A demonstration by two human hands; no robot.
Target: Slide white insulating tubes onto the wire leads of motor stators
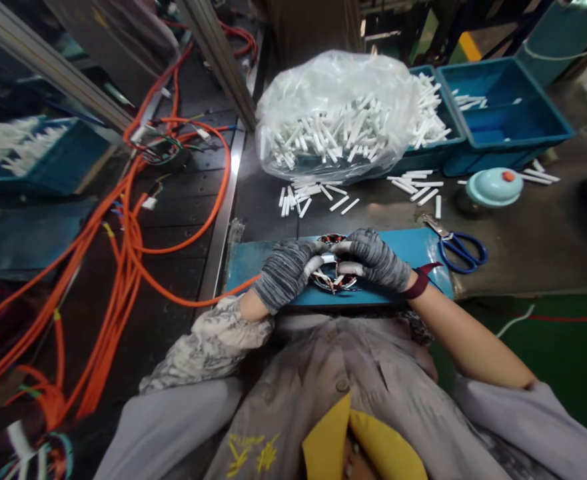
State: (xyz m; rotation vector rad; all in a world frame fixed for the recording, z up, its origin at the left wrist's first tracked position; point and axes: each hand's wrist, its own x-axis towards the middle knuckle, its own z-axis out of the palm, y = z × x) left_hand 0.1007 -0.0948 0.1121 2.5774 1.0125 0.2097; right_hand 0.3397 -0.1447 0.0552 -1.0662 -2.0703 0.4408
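A ring-shaped motor stator (334, 285) with copper windings and white pieces on its wires lies on a blue board (413, 245) in front of me. My left hand (289, 270), in a grey knitted glove with pale fingertips, comes over the ring from the left. From the right comes my right hand (379, 260), gloved alike, with a dark red band at the wrist. Thumbs and fingers of both hands are pinched close together around a short white sleeve (328, 259) above the ring. The fingers partly hide the wires there.
Behind the board, a clear plastic bag (338, 113) of white sleeves leans over blue bins (518, 133). Loose sleeves (298, 199) lie before it. Blue-handled scissors (463, 252) and a light-blue round-topped object (494, 187) are at right. Orange cables (133, 233) loop across the left side.
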